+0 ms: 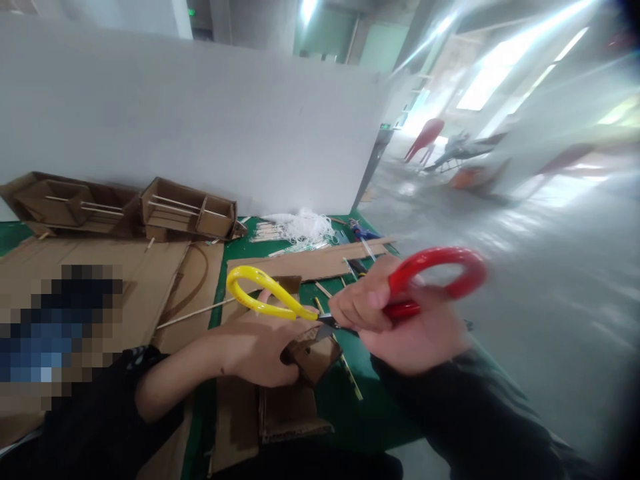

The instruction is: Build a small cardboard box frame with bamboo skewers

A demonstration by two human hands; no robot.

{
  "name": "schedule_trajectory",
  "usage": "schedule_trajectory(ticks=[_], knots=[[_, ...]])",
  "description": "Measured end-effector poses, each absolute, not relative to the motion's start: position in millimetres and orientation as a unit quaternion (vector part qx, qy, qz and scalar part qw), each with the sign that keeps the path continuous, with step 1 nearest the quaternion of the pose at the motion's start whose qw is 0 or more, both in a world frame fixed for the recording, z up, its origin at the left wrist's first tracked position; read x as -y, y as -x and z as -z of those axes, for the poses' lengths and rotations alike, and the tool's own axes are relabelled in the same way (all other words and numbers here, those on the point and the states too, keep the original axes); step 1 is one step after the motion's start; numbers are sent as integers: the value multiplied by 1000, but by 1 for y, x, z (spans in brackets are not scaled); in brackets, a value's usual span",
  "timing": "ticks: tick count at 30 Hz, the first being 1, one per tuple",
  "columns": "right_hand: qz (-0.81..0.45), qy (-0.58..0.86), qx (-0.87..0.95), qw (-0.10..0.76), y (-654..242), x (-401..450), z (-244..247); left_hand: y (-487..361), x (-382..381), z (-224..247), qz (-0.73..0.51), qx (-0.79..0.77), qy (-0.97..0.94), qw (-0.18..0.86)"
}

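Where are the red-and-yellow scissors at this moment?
In the head view, the scissors are just below and right of centre: the right hand grips the red handle, and the yellow handle juts above the left hand.

No txt, brand or no. legible. Small glowing green sign (pixel 191 12), upper L, beside pale smooth column (pixel 150 15): too tiny to read, mount unclear. 2nd sign, small green-and-white rectangle (pixel 385 125), nr R end of big white upright panel (pixel 200 113): wording blurred, can't tell what it's fixed to.
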State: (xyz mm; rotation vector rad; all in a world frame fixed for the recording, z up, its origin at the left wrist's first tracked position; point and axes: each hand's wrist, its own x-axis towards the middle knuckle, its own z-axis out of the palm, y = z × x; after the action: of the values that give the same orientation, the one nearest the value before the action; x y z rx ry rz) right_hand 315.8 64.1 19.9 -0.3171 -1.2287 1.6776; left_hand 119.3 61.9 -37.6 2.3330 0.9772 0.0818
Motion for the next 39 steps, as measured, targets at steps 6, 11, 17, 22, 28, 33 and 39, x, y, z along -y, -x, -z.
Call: schedule_trajectory(ticks=[6,11,17,22,28,33,39], knots=[[-691,141,526,475,-319,-66,-21,-119,-61,36,-34,-367,-885,286],[-688,146,519,486,-317,-62,-22,-122,-57,38,-58,-379,-887,256],[-677,162,522,493,-314,-58,-21,-146,-44,44,-56,-478,-861,165],[-659,155,497,542,-310,-60,-18,-149,-41,40,-52,-496,-859,115],[-655,148,499,547,-311,-60,-17,-122,-53,27,-56,-385,-893,227],[-662,139,528,513,-317,-56,-15,-133,-48,34,-73,-429,-877,201],[-661,144,543,497,-320,-51,-14,-142,-38,45,-78,-461,-873,137]])
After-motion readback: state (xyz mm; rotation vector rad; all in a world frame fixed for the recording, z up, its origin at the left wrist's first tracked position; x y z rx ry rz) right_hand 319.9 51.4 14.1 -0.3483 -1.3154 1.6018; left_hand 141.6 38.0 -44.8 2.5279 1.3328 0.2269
